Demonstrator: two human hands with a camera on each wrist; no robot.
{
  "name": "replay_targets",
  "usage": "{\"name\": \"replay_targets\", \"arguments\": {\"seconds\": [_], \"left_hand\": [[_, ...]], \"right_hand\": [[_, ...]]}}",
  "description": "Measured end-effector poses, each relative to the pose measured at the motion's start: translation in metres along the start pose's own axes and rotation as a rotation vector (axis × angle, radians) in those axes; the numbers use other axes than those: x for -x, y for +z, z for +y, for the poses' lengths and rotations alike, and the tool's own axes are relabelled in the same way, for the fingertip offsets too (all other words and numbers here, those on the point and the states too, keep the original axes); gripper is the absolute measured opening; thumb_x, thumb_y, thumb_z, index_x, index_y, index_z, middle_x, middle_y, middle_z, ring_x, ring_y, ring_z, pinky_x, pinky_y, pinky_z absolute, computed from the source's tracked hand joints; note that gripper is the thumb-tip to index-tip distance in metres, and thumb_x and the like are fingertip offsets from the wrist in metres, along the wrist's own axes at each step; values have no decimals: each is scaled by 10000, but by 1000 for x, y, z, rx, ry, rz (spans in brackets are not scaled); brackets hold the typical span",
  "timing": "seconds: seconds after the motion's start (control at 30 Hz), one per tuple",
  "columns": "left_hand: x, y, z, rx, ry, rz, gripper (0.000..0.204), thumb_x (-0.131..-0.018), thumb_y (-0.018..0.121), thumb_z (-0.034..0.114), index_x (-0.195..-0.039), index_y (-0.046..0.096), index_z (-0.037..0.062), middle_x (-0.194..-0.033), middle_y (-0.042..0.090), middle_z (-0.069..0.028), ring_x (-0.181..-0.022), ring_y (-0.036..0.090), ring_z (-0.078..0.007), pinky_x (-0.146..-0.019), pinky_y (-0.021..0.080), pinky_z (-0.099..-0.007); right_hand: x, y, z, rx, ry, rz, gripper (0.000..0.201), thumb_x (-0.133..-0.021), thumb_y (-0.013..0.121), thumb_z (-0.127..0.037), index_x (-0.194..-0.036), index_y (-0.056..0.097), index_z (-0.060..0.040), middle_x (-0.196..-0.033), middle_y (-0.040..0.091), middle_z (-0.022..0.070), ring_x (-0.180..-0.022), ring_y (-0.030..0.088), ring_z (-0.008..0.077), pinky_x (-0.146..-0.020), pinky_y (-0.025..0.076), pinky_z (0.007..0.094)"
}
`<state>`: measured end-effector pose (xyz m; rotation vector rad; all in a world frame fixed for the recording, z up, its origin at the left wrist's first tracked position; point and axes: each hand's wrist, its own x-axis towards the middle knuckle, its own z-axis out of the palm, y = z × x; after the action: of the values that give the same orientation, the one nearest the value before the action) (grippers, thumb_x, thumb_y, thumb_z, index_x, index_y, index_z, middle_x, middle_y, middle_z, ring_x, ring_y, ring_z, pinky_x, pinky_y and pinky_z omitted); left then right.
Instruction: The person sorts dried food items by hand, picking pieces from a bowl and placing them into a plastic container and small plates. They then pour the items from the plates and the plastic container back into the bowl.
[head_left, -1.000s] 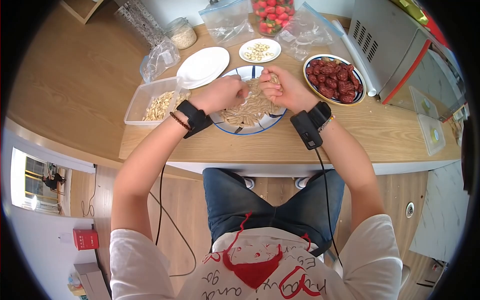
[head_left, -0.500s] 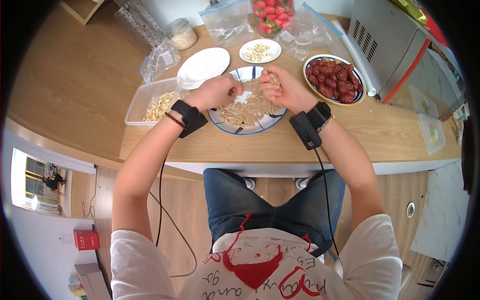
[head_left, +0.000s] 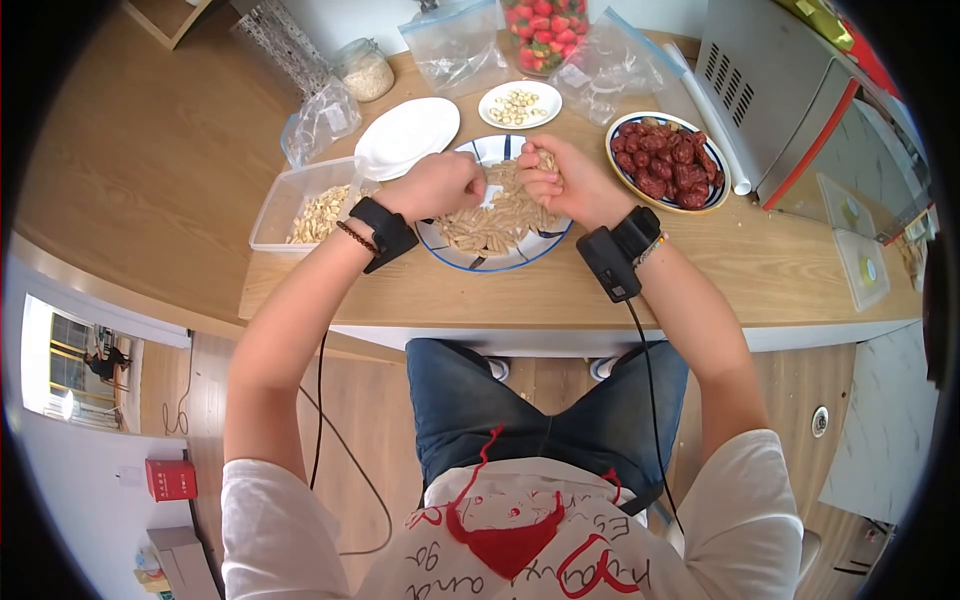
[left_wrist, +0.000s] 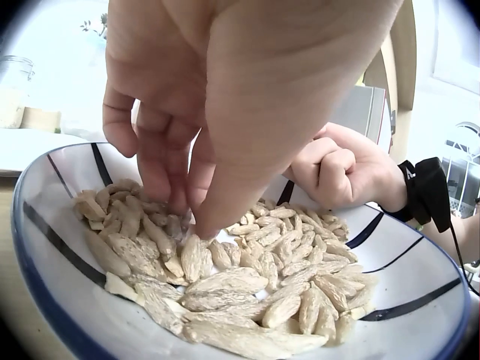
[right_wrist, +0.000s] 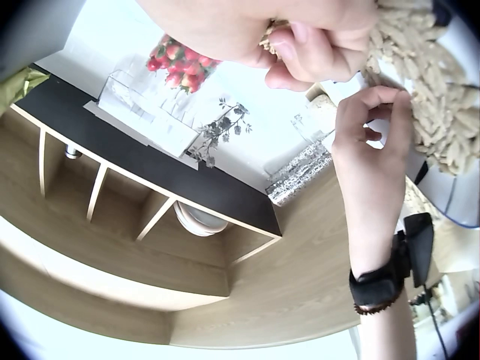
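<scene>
1. Curled the right hand's [head_left: 570, 180] fingers round a clutch of wrinkled, spindle-shaped pieces [head_left: 547, 160], probably to stop any spilling.
2. Bent the left hand [left_wrist: 247, 90] down with thumb and fingertips close together among loose pieces; could not tell about any pinch on one.
3. Had the blue-rimmed plate [head_left: 490, 267] right under both sets of fingers, its raised edge seemingly useful for catching drops.
4. Had the plastic tub [head_left: 290, 182] just left of the left fingers, apparently for easy reach, and the white plate [head_left: 405, 135] and small dish [head_left: 487, 103] beyond the fingers.
5. Had the bowl of red dates [head_left: 688, 209] right of the right fingers, perhaps to separate foods; strawberries [head_left: 545, 30] and zip bags [head_left: 455, 50] farthest off.
6. Worked over a wood-grained worktop [head_left: 450, 300] below the fingers, with a grey appliance [head_left: 750, 100] to their far right.
7. Showed wooden floor [head_left: 560, 380] behind the worktop's near edge, and a red box [head_left: 172, 479] low, well left of the fingers.
</scene>
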<state>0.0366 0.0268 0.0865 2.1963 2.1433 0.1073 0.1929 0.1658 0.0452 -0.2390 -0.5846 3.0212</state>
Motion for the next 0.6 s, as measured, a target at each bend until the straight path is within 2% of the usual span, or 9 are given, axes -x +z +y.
{"name": "replay_targets", "arguments": {"seconds": [0.07, 0.17, 0.27, 0.37, 0.6], "left_hand": [[-2, 4, 1, -25, 88, 89, 117, -749, 639, 156, -785, 619, 46, -783, 613, -104, -740, 603, -272, -672, 480, -354], [-7, -3, 18, 20, 15, 106, 59, -751, 618, 133, -776, 631, 81, -738, 631, -92, -748, 614, -278, -682, 481, -372], [-11, 1, 13, 31, 56, 45, 69, -754, 623, 122, -805, 646, 82, -749, 636, -105, -755, 619, -273, -683, 482, -371], [-10, -3, 16, 64, 19, -21, 101, -753, 633, 123, -841, 661, 85, -761, 646, -112, -759, 625, -272, -682, 484, -370], [-12, 4, 10, 0, 31, 2, 117, -733, 674, 132, -824, 650, 63, -786, 655, -82, -735, 635, -240, -674, 491, -347]], "right_hand": [[-1, 1, 1, 8, -5, -1, 117, -904, 472, -152, -827, 418, -82, -692, 438, -6, -457, 300, 46, -367, 230, 183], [-1, -3, 1, 24, -22, -18, 115, -904, 474, -155, -834, 417, -83, -696, 439, -5, -458, 304, 46, -370, 233, 182], [-5, -4, -1, 36, -13, -15, 116, -905, 475, -158, -840, 416, -83, -699, 439, -4, -459, 307, 46, -373, 232, 182], [-3, -4, 1, 42, -12, -19, 119, -907, 476, -161, -843, 415, -82, -703, 440, -1, -460, 307, 46, -375, 232, 181], [-3, -4, 1, 58, -27, -8, 124, -908, 478, -164, -843, 415, -80, -709, 441, 4, -462, 304, 46, -375, 233, 183]]}}
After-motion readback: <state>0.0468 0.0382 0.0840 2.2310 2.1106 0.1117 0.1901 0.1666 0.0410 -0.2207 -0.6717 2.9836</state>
